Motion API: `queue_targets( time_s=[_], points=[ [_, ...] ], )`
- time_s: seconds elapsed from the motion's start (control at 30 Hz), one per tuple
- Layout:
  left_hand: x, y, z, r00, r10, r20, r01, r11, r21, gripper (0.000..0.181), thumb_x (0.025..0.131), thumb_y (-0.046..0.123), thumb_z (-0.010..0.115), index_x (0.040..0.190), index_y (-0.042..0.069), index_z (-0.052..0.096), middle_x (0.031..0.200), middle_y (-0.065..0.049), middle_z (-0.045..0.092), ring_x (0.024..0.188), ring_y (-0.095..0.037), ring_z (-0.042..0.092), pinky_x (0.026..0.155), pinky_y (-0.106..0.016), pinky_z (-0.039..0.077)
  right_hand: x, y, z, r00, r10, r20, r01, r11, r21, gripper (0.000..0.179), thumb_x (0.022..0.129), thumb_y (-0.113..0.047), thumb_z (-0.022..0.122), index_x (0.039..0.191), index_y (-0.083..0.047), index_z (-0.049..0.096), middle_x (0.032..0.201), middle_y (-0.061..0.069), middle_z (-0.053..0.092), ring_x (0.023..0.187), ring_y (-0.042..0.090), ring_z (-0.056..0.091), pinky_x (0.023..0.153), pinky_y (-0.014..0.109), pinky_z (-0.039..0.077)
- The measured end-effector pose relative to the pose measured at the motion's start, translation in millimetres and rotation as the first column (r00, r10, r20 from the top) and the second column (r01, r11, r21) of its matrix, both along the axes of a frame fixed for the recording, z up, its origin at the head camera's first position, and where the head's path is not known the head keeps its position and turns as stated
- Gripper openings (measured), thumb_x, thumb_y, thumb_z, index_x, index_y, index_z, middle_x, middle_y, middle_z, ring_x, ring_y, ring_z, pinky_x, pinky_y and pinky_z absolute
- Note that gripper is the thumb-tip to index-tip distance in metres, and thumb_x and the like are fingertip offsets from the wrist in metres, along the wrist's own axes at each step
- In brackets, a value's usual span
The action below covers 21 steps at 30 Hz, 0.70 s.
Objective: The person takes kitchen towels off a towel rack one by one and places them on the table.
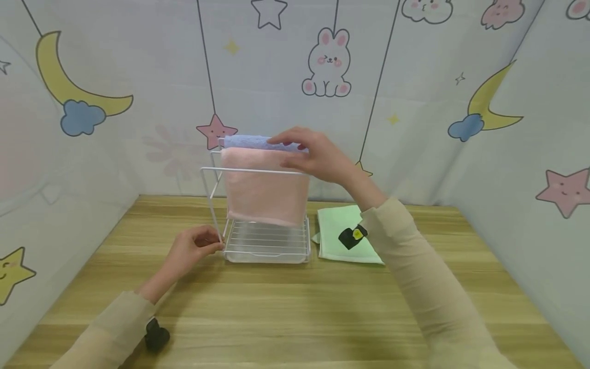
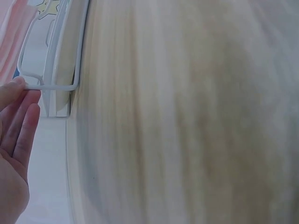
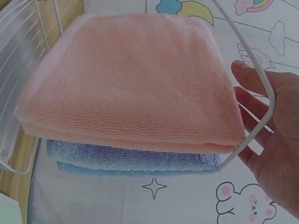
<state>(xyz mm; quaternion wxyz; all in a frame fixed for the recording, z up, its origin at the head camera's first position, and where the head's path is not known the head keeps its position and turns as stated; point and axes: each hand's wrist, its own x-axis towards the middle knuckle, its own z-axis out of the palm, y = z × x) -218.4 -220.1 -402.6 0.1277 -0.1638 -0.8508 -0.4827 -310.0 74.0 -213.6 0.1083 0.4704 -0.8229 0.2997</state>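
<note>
A white wire towel rack [image 1: 262, 170] stands on the table with a pink towel [image 1: 265, 192] draped over one bar. Behind that hangs a blue towel [image 1: 246, 142] on the rear bar. My left hand [image 1: 195, 248] pinches the rack's lower left wire between thumb and fingers; the left wrist view shows this wire [image 2: 53, 87] up close. At the upper right end of the rack is my right hand [image 1: 318, 156], its fingers extended over the blue towel and its thumb by the pink one. In the right wrist view, fingertips go out of sight behind the pink towel [image 3: 135, 84].
A folded light green towel [image 1: 332, 225] lies on the table right of the rack. A clear tray [image 1: 267, 258] sits at the rack's base under a wire grid. Printed cloth walls [image 1: 276, 66] enclose the wooden table [image 1: 286, 312] at the back and sides.
</note>
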Motion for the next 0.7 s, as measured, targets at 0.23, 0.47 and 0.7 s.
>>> queue_targets(
  time_s=[0.23,0.47,0.7],
  points=[
    [0.4,0.6,1.1,1.000,0.023,-0.006,-0.023,1.000,0.010,0.016,0.075,-0.003,0.073,0.086,-0.006,0.062,0.080,-0.021,0.069,0.067,-0.006,0.065,0.061,-0.018,0.055,-2.5,-2.3,0.4,0.999,-0.032,0.035,0.031,0.999,0.026,0.036,0.086,-0.018,0.068,0.121,-0.015,0.062,0.121,0.000,0.062,0.108,0.014,0.054,0.092,0.028,0.046],
    [0.6,1.7,1.3,1.000,0.026,-0.004,-0.026,1.000,0.000,0.016,0.074,-0.004,0.074,0.085,-0.006,0.063,0.078,-0.021,0.068,0.065,-0.006,0.065,0.060,-0.018,0.055,-3.6,-1.2,-3.3,0.993,-0.056,0.107,0.054,0.998,0.022,0.033,0.087,-0.012,0.063,0.118,-0.020,0.063,0.115,-0.007,0.063,0.101,0.007,0.053,0.089,0.025,0.046],
    [0.4,2.1,1.0,0.999,0.031,-0.019,-0.031,0.999,-0.019,0.016,0.074,-0.002,0.074,0.085,-0.005,0.063,0.077,-0.019,0.068,0.065,-0.005,0.064,0.059,-0.018,0.054,-2.9,-3.3,-2.3,0.988,-0.099,0.115,0.093,0.994,0.056,0.032,0.086,-0.012,0.065,0.116,-0.021,0.064,0.112,-0.008,0.064,0.098,0.008,0.052,0.088,0.025,0.046]
  ],
)
